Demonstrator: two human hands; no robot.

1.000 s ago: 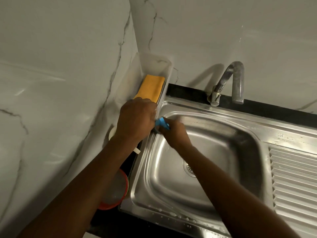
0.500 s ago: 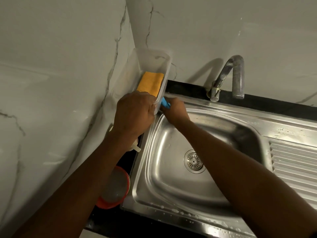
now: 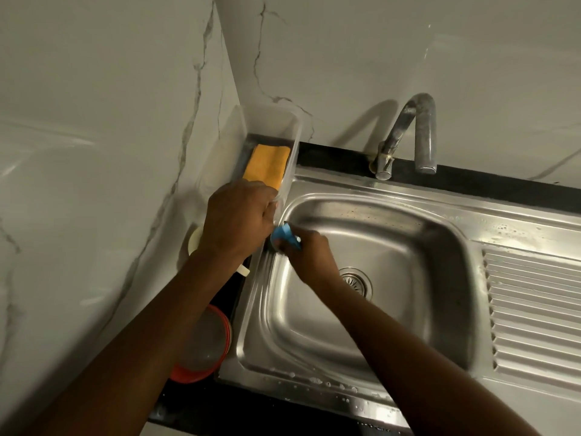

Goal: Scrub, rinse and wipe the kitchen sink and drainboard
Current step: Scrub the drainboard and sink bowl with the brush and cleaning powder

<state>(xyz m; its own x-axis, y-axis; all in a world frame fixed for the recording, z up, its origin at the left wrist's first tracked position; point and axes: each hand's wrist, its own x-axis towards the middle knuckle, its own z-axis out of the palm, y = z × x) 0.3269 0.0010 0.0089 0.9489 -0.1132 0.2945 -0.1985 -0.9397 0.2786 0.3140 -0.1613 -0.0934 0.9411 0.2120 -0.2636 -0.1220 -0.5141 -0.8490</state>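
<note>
Stainless sink (image 3: 399, 243): drain more hidden by the forearm than half a second ago. Ribbed drainboard (image 3: 534, 309) at right, droplets above it. Left grip (image 3: 235, 221) clenched on near end of clear tub (image 3: 276, 121), as before. Right grip (image 3: 309, 256) grasping blue scrubber (image 3: 284, 236), now further forward on the sink's left rim, off the back corner. Black surface (image 3: 471, 187) beneath; grey-veined marble walls (image 3: 94, 152); tap (image 3: 421, 133) behind; orange cloth (image 3: 267, 166) in tub.

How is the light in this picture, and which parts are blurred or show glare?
Head view: dim, greyish light; the tap throws a soft shadow leftward on the wall. Same view: bright reflections streak the left side of the sink. Same view: the right hand and blue scrubber look slightly motion-blurred; the left hand on the plastic container is sharper.
</note>
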